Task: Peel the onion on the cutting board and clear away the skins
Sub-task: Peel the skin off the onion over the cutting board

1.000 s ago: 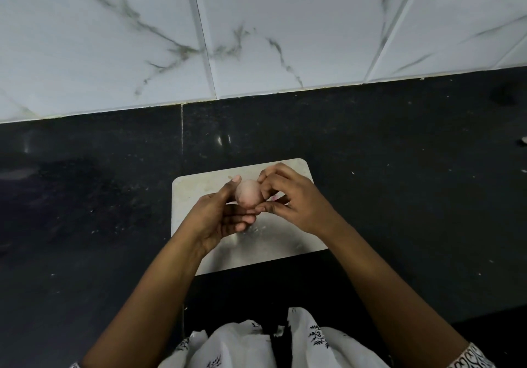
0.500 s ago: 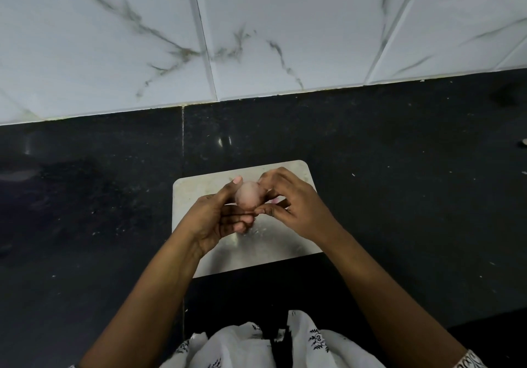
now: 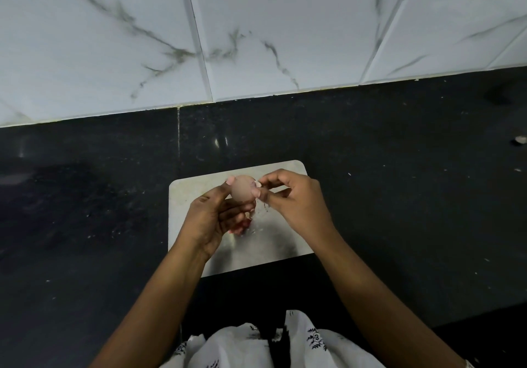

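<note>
Onion (image 3: 241, 189) held up over the board (image 3: 199, 188), clear of it, cradled in the left hand (image 3: 212, 216), thumb at 10 o'clock, fingers curled beneath to steady it. Right hand (image 3: 293, 196) at 3 o'clock, fingertips (image 3: 255, 192) pinched on a skin edge, likely for stripping. Scraps (image 3: 247, 223) at 6 o'clock, probably dropped for later clearing.
</note>
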